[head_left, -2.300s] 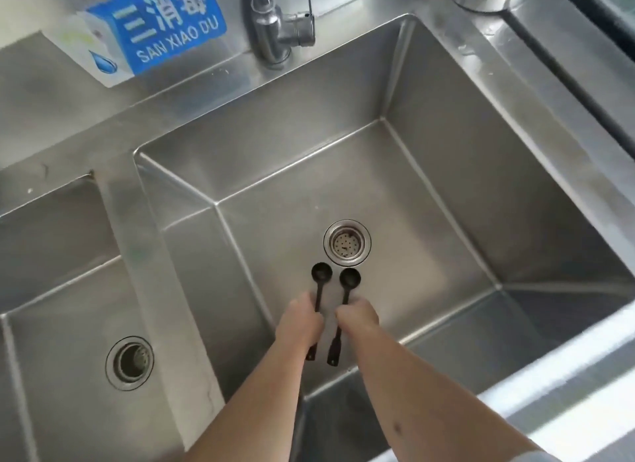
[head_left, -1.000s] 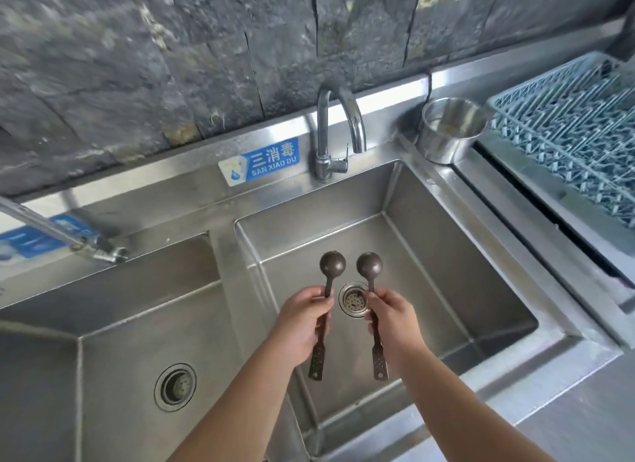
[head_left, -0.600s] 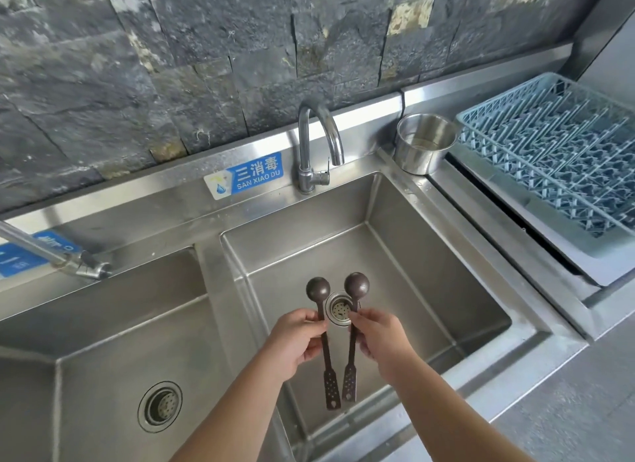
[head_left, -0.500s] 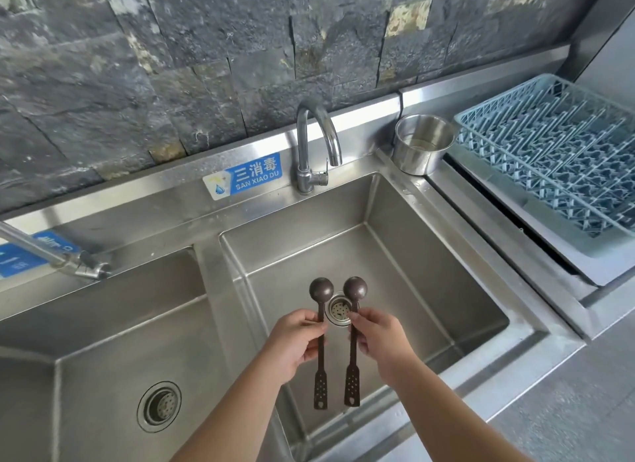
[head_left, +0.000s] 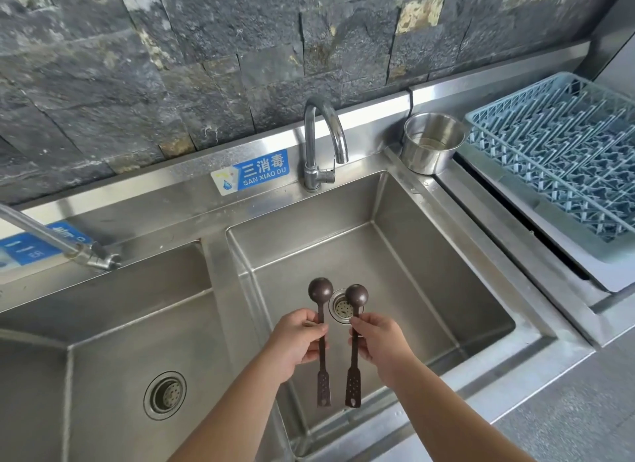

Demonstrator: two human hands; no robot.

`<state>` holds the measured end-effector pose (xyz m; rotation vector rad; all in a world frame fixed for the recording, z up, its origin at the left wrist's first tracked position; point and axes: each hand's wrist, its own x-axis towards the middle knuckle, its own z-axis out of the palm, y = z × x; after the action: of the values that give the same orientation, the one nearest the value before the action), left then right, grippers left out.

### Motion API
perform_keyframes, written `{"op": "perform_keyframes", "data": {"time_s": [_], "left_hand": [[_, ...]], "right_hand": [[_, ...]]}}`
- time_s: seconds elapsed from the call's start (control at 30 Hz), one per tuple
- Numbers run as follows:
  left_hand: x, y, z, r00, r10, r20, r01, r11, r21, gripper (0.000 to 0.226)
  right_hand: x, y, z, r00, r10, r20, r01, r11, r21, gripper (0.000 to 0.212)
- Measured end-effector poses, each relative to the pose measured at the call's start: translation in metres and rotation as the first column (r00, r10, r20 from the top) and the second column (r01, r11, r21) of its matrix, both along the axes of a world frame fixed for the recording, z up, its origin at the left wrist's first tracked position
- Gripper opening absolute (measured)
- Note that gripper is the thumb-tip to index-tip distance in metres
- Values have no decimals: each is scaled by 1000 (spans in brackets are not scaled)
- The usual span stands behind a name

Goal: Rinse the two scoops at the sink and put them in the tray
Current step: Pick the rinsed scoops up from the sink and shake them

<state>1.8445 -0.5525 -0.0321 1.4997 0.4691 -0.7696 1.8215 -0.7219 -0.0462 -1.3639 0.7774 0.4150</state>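
Two brown scoops are held upright by their handles, the left scoop point(head_left: 320, 338) pinched in the left hand point(head_left: 296, 342), the right scoop point(head_left: 354, 344) in the right hand point(head_left: 381, 345), above the sink point(head_left: 429, 276) drain. Moments earlier they were low in the basin; now they are raised. No water runs from the tap point(head_left: 321, 141) behind the sink, so the blue tray point(head_left: 556, 159) to its right is probably next.

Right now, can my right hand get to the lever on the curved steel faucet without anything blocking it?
Probably yes: nothing stands between the right hand and the curved steel faucet, only open basin. But that hand holds a brown scoop, so its fingers aren't free.
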Motion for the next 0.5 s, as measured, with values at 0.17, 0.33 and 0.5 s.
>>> {"op": "perform_keyframes", "data": {"time_s": [0.17, 0.33, 0.5], "left_hand": [[-6, 5, 3, 1000, 15, 2, -15, 999, 40, 4], [-13, 9, 11, 997, 70, 14, -71, 997, 13, 4], [-27, 20, 25, 997, 74, 25, -73, 996, -60, 6]], "right_hand": [[-5, 1, 2, 1000, 19, 6, -19, 1000, -15, 11], [-11, 3, 6, 999, 12, 36, -13, 1000, 22, 9], [-26, 12, 14, 996, 9, 94, -14, 998, 56, 10]]}}
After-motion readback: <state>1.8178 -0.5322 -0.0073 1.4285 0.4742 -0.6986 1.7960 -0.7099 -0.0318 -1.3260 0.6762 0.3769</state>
